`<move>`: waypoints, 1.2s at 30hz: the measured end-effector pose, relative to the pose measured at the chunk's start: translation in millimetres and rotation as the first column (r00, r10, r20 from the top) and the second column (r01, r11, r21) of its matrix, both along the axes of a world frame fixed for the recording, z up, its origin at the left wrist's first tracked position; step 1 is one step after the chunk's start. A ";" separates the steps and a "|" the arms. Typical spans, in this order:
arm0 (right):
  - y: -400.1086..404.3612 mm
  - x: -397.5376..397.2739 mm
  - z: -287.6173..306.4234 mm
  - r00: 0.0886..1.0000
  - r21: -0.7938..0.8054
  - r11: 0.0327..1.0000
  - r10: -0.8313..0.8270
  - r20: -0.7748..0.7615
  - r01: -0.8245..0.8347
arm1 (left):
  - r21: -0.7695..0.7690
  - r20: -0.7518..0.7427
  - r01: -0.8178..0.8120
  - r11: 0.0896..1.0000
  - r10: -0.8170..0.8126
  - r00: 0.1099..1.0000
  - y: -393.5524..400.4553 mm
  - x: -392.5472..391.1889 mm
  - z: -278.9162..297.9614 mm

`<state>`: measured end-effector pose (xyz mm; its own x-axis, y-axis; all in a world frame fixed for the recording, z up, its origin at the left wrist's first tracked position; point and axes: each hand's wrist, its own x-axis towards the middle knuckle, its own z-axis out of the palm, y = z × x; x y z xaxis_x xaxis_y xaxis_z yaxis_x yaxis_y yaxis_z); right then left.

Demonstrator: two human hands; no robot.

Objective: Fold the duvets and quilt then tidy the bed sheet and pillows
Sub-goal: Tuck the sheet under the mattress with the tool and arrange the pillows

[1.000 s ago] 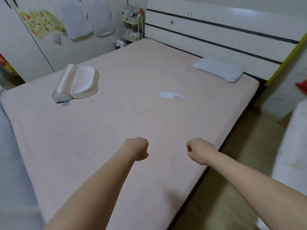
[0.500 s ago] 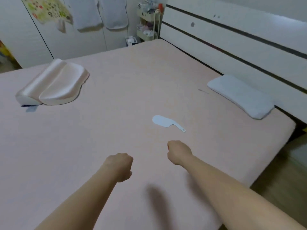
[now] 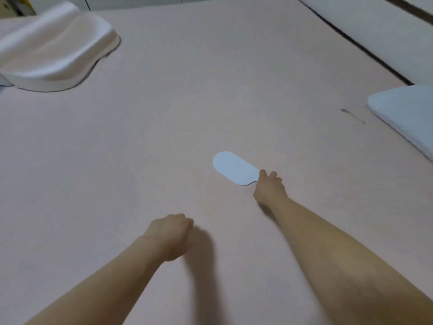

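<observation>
A pink bed sheet [image 3: 164,137] lies smooth over the whole bed. On it, a little past centre toward 2 o'clock, rests a flat pale-blue paddle-shaped object [image 3: 234,168]. The right hand [image 3: 269,188] reaches onto its narrow end at 4 o'clock of the blade, fingers curled down over the handle there; whether they actually clasp it is hidden beneath the hand, so this grip cannot be told. The left hand [image 3: 172,235] hovers at 6 o'clock, curled into a fist with nothing in it, its shadow falling just to the right. A contoured cream pillow [image 3: 54,46] sits at 10 o'clock, well apart from both hands. A flat white pillow [image 3: 407,113] lies at 3 o'clock beside the headboard [image 3: 375,26].
</observation>
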<state>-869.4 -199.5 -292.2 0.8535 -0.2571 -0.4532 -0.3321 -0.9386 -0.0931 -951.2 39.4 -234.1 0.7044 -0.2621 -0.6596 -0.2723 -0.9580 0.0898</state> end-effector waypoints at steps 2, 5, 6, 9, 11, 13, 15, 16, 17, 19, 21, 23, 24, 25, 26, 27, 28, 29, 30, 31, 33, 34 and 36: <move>10.7 2.9 -5.2 1.000 0.015 1.000 0.008 -0.001 -0.008 | 0.020 -0.019 -0.032 0.999 0.033 0.999 11.2 -2.7 -3.0; 50.1 -8.2 6.4 0.990 0.304 0.946 -0.080 -0.119 0.113 | 0.051 -0.019 -0.067 0.996 0.068 0.997 38.7 -14.0 12.2; 69.1 -17.6 19.1 0.986 0.409 0.901 -0.093 -0.138 0.142 | 0.059 -0.010 -0.084 0.995 0.085 0.996 50.4 -20.0 23.6; 134.5 -48.0 73.9 0.996 0.521 0.853 0.063 -0.065 -0.020 | 0.070 0.023 -0.163 0.984 0.162 0.986 95.4 -42.2 68.2; 183.9 -73.1 123.2 0.980 0.539 0.824 0.201 0.008 -0.173 | 0.084 0.072 -0.241 0.967 0.236 0.969 138.0 -66.3 111.8; 234.7 -103.9 170.3 0.959 0.574 0.779 0.280 0.041 -0.252 | 0.091 0.112 -0.310 0.946 0.299 0.948 187.4 -101.3 159.0; 291.6 -138.6 217.7 0.945 0.588 0.754 0.322 0.060 -0.294 | 0.094 0.169 -0.375 0.922 0.356 0.919 242.2 -146.2 204.9; 321.7 -157.2 239.0 0.934 0.580 0.747 0.349 0.077 -0.326 | 0.090 0.205 -0.404 0.910 0.380 0.902 271.4 -172.3 226.6; 351.7 -178.3 260.2 0.920 0.573 0.734 0.378 0.101 -0.364 | 0.086 0.231 -0.447 0.890 0.418 0.878 299.4 -201.0 247.1; 413.7 -224.8 304.0 0.892 0.572 0.702 0.431 0.132 -0.424 | 0.054 0.283 -0.512 0.857 0.478 0.831 356.7 -261.5 279.2; 477.2 -277.1 341.4 0.859 0.567 0.665 0.481 0.174 -0.487 | 0.011 0.326 -0.570 0.821 0.536 0.779 411.7 -329.2 309.6; 539.9 -340.0 371.7 0.826 0.533 0.649 0.527 0.200 -0.543 | -0.011 0.319 -0.604 0.797 0.575 0.754 467.2 -400.1 334.7; 563.9 -361.9 382.7 0.825 0.524 0.653 0.527 0.203 -0.547 | -0.015 0.323 -0.612 0.791 0.583 0.745 485.7 -425.6 345.4; 590.1 -388.4 391.2 0.811 0.525 0.635 0.542 0.219 -0.566 | 0.001 0.338 -0.614 0.790 0.577 0.743 509.0 -455.4 355.4; 621.4 -419.7 400.4 0.806 0.522 0.631 0.548 0.223 -0.574 | 0.031 0.350 -0.612 0.790 0.565 0.747 537.5 -488.4 369.6; 653.7 -448.5 408.5 0.792 0.515 0.620 0.564 0.231 -0.592 | 0.046 0.368 -0.619 0.784 0.563 0.740 567.3 -520.3 383.6; 679.6 -472.1 417.3 0.783 0.507 0.614 0.575 0.237 -0.605 | 0.062 0.381 -0.623 0.780 0.558 0.737 591.8 -545.3 395.3; 695.9 -486.9 423.0 0.774 0.495 0.613 0.586 0.238 -0.616 | 0.075 0.391 -0.634 0.769 0.563 0.728 607.4 -559.4 404.4; 715.8 -501.8 428.2 0.774 0.486 0.619 0.591 0.228 -0.616 | 0.082 0.412 -0.643 0.762 0.561 0.718 628.5 -575.3 410.9; 732.3 -511.4 431.3 0.778 0.475 0.631 0.589 0.221 -0.613 | 0.072 0.425 -0.646 0.760 0.563 0.709 646.4 -586.5 415.9; 757.5 -519.0 430.6 0.779 0.443 0.656 0.596 0.193 -0.612 | 0.047 0.449 -0.655 0.754 0.570 0.689 676.6 -598.5 418.6; 771.4 -519.4 428.5 0.789 0.446 0.669 0.591 0.167 -0.595 | 0.037 0.459 -0.655 0.755 0.569 0.682 692.8 -603.0 417.0; 794.1 -514.6 422.7 0.825 0.473 0.701 0.554 0.111 -0.534 | 0.039 0.453 -0.642 0.766 0.559 0.694 721.2 -604.9 413.2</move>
<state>-1384.0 594.7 130.5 0.7580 0.4964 -0.4230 0.2100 -0.7998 -0.5623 -1556.1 760.7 179.1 0.8720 0.4028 -0.2782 0.3967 -0.9144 -0.0805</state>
